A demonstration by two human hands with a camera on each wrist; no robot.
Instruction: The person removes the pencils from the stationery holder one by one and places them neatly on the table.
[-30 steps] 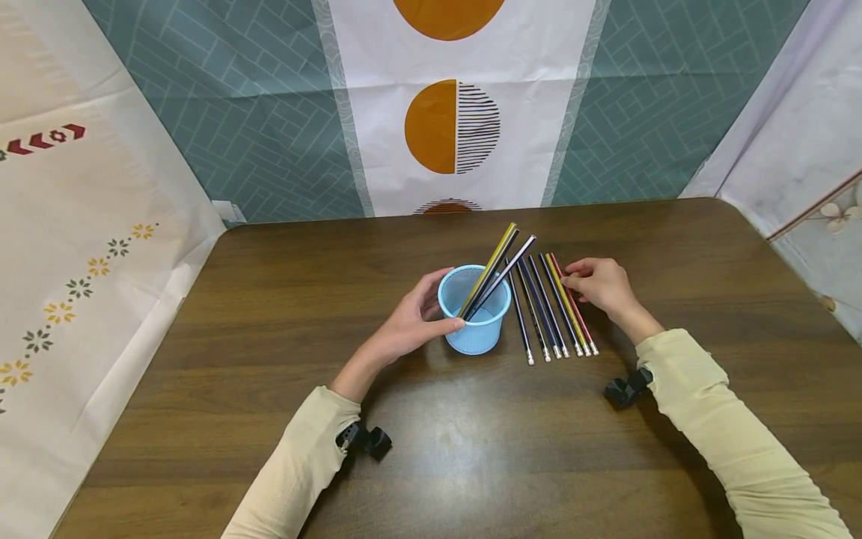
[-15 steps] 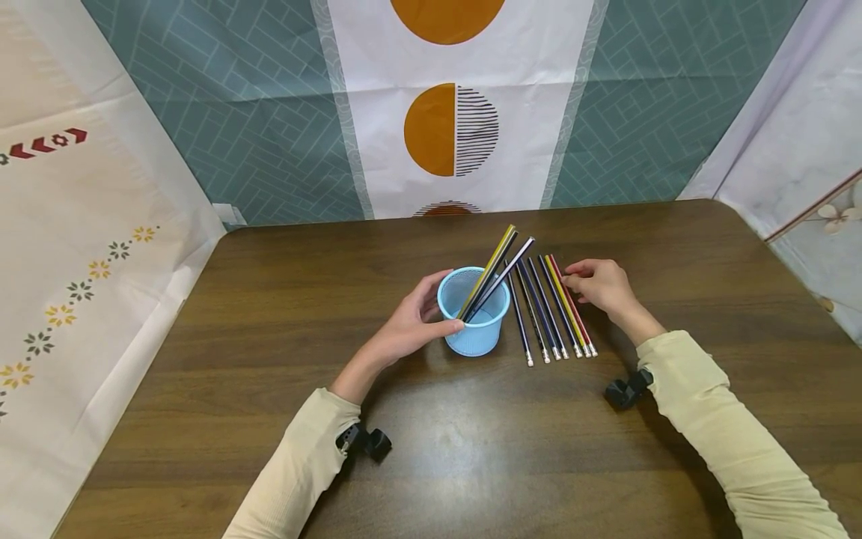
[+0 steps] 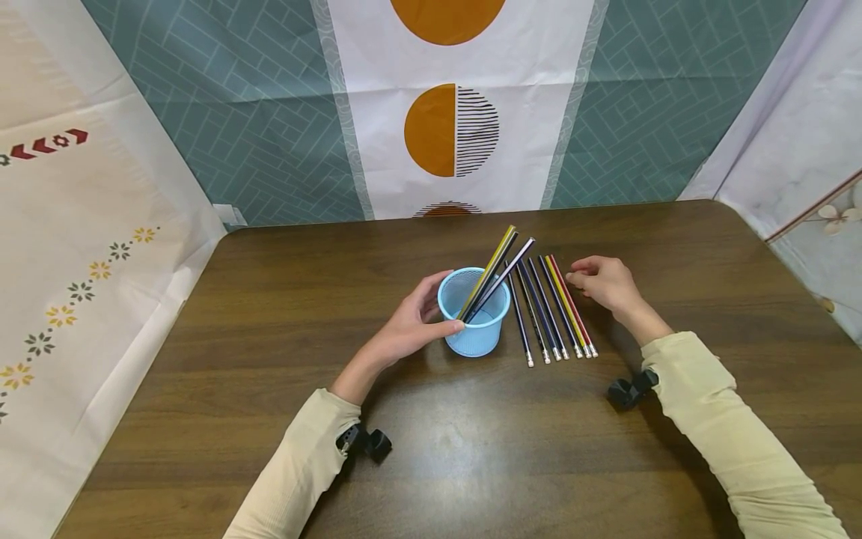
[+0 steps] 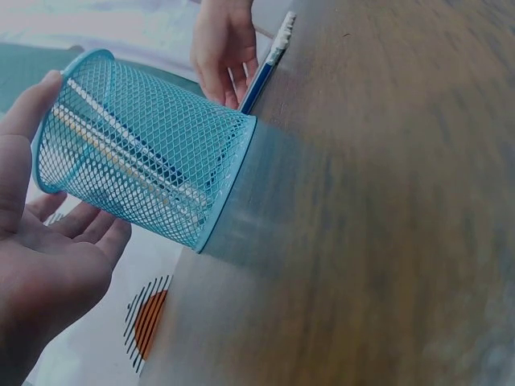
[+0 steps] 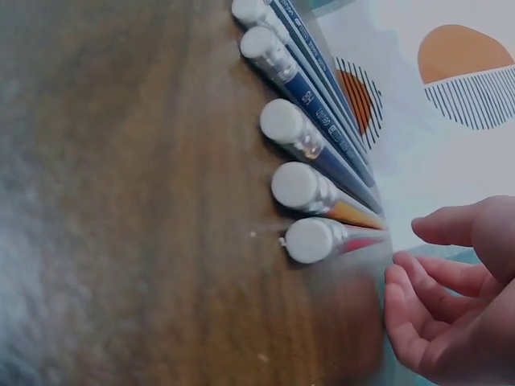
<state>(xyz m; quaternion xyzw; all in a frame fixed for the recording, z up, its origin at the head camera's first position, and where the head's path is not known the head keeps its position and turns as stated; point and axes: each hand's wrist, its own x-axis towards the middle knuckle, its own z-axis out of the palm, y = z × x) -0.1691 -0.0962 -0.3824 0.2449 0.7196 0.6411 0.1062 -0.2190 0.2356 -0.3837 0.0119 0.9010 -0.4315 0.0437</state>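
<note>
My left hand [image 3: 407,329] holds a light blue mesh pencil cup [image 3: 474,343], thumb at the near rim and fingers round its far side. Several pencils [image 3: 497,262] lean to the right inside the cup. Right of it, pencils lie side by side with white erasers toward me: several dark ones [image 3: 518,314], a yellow pencil [image 3: 568,307] and a red pencil [image 3: 575,307] at the right end. My right hand [image 3: 606,286] is just right of the red pencil's far end, fingers loosely bent around nothing. In the right wrist view a gap shows between its thumb and fingers.
All of this rests on a brown wooden table [image 3: 269,314]. A teal and white patterned cloth [image 3: 269,135] hangs behind its far edge, with pale cloths at both sides. A small black wrist camera [image 3: 633,389] sits on the right sleeve.
The red pencil has shifted slightly left, closer against the yellow one. My right hand has then moved a little right, away from it. The left hand and cup stay put.
</note>
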